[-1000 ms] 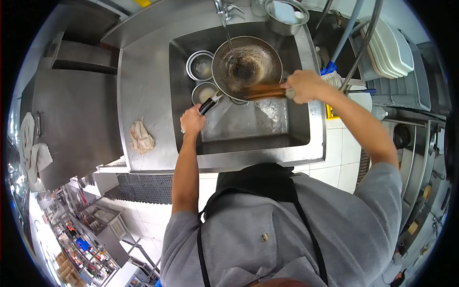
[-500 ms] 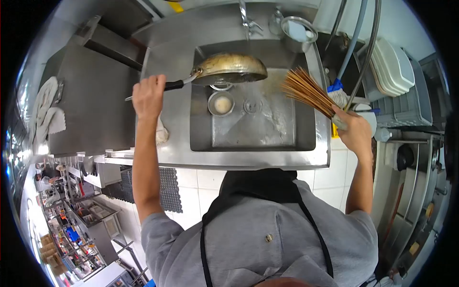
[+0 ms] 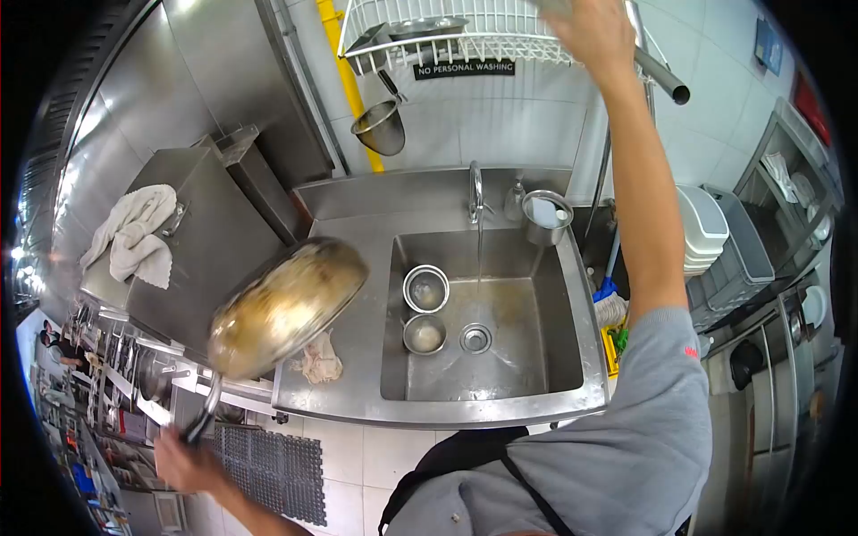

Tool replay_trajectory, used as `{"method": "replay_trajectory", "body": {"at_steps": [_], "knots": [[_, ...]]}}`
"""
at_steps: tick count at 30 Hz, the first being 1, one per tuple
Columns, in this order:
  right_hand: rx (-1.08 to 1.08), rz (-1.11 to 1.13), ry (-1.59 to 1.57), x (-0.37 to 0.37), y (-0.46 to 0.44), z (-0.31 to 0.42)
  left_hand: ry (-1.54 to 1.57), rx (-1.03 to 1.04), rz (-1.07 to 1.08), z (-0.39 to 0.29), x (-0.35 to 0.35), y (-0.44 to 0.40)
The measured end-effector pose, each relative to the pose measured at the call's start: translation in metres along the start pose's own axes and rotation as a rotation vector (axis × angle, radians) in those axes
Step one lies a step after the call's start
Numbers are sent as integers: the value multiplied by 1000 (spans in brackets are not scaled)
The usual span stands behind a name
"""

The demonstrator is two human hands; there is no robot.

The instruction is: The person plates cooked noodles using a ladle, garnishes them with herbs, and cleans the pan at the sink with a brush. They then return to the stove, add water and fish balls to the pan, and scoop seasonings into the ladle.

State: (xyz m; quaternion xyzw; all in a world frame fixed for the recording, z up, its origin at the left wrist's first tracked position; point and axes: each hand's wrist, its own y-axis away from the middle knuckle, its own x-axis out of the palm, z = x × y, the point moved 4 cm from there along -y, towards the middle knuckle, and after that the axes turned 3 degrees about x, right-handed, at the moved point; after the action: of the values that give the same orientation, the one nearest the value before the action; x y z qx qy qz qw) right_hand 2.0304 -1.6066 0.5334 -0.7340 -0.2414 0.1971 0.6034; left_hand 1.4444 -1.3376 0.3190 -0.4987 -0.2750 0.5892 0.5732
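My left hand (image 3: 186, 460) is closed around the dark handle of a frying pan (image 3: 290, 308). The pan tilts left of the sink, its browned underside towards me and blurred by motion. My right hand (image 3: 597, 36) reaches up to the white wire rack (image 3: 500, 46). The top edge of the view cuts off its fingers. A greyish end of something shows beside it, too little to name, and the bamboo brush seen earlier is not recognisable. Below the hands is the steel sink (image 3: 536, 380), with water running from the tap (image 3: 475, 192).
Two small round containers, one white-rimmed (image 3: 426, 288) and one metal (image 3: 424, 334), stand in the sink. A crumpled cloth (image 3: 319, 360) lies on the left counter. A metal pot (image 3: 547, 217) sits at the back right corner. A strainer (image 3: 380, 129) hangs on the wall.
My left hand has swung the frying pan from over the sink to the left and nearer me. My right hand has risen from the sink's right side to the rack. The view has tilted upward.
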Motion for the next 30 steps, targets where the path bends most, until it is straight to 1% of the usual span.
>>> {"method": "replay_trajectory", "body": {"at_steps": [1,2,3,5,6,7,8,9,10,11,13,14,16,17,18,19,20,21,22,23,24,25,26,27,28,29,30], "knots": [[-95,-129,35,6,3,2,-77,-10,5,22,-6,15],[-182,-265,81,12,8,4,-130,-40,54,43,-17,30],[-63,-226,-76,18,32,-5,-184,-60,116,58,-26,44],[228,-44,-344,29,116,4,-387,-161,186,69,-56,66],[393,68,-446,36,177,18,-406,-4,48,53,-78,56],[490,242,-493,58,245,29,-423,127,-104,34,-91,48],[599,517,-476,94,326,32,-441,54,-93,35,-100,56],[579,850,-406,138,408,32,-582,103,-31,40,-111,66],[688,944,-448,172,472,38,-608,66,39,38,-120,69],[799,1046,-485,197,513,49,-636,32,108,36,-129,71],[481,1169,-265,250,567,69,-703,60,321,84,-144,119],[401,1236,-203,271,580,86,-761,50,403,87,-149,122],[410,1320,-218,300,593,93,-859,0,594,83,-149,137],[432,1340,-246,314,603,85,-903,-34,696,80,-146,142],[472,1345,-310,325,605,73,-901,-39,712,79,-147,151],[544,1329,-440,339,615,55,-911,-51,721,82,-149,163],[681,1293,-679,358,631,36,-873,2,634,82,-152,175],[914,1238,-1022,377,650,15,-836,61,551,87,-156,186],[1082,1184,-1433,386,671,0,-865,0,636,93,-151,195],[1512,1198,-1109,334,648,24,-879,-67,721,96,-149,204],[1531,1256,-1321,297,638,42,-896,-100,747,102,-148,214],[1410,1456,-1278,264,634,62,-901,-133,767,112,-145,224],[1594,1532,-1271,224,620,89,-913,-143,740,125,-143,234],[1604,1484,-1326,213,634,95,-930,-174,742,141,-143,244],[1612,1435,-1382,209,659,94,-965,-194,788,156,-144,255],[1331,1455,-1124,183,652,113,-1004,-211,826,165,-148,266],[789,1497,-665,158,633,139,-1016,-232,817,182,-150,279]]}}
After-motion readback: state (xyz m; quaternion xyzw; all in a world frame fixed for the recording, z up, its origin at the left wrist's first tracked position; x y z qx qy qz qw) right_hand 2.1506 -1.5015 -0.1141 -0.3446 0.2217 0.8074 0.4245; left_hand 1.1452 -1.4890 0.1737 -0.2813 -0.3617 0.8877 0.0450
